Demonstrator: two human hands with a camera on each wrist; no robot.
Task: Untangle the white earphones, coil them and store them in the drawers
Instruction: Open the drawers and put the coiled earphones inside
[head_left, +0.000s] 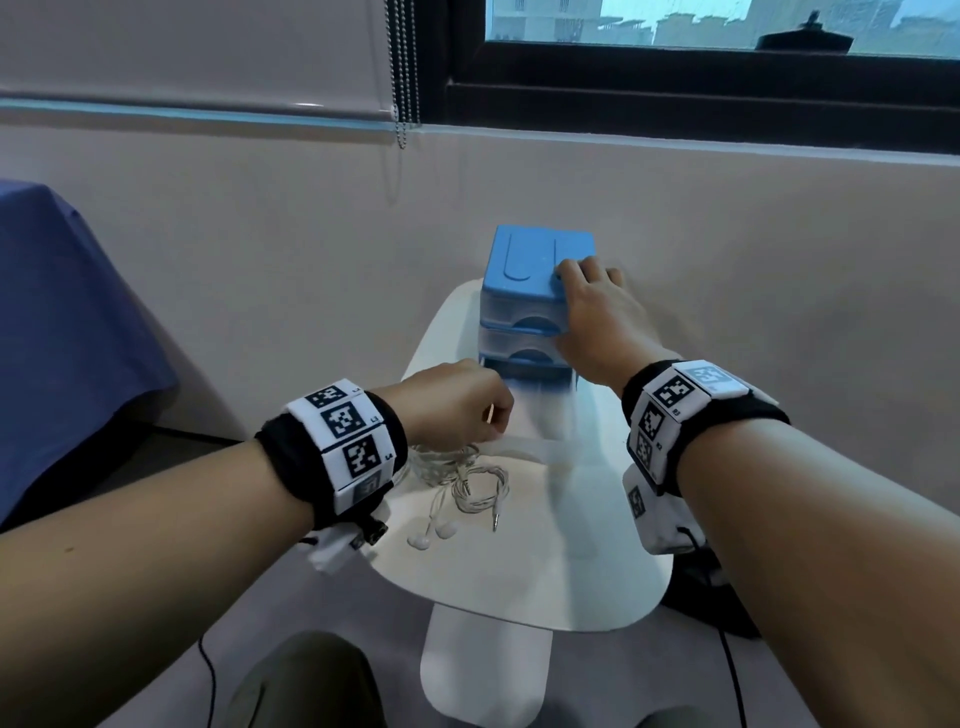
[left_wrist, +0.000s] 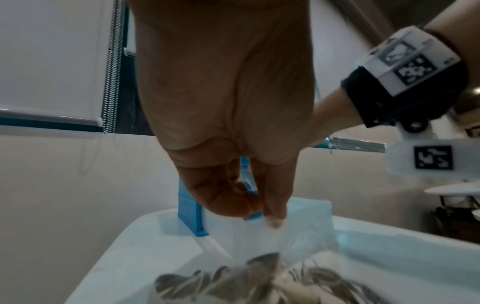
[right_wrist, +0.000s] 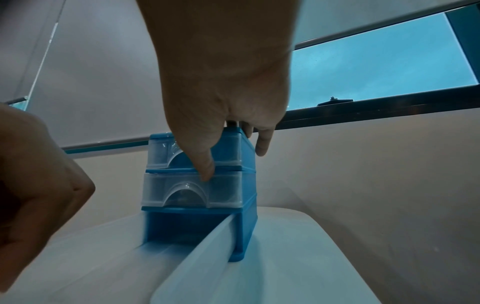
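A small blue drawer unit (head_left: 537, 283) with translucent drawers stands at the far end of a white table (head_left: 571, 571). My right hand (head_left: 576, 291) grips its top right corner; in the right wrist view the thumb (right_wrist: 206, 170) lies down the front onto the middle drawer (right_wrist: 192, 191) and the fingers go down the side. My left hand (head_left: 493, 415) pinches the front wall of the bottom drawer (left_wrist: 272, 236), which is slid far out and blurred. The tangled white earphones (head_left: 467, 486) lie on the table below my left hand, earbuds (head_left: 434, 535) toward me.
A blue cloth (head_left: 62, 338) covers something at the left. A beaded blind chain (head_left: 402, 67) hangs by the window on the back wall. A black object with cables (head_left: 711, 597) sits on the floor beside the table's right edge.
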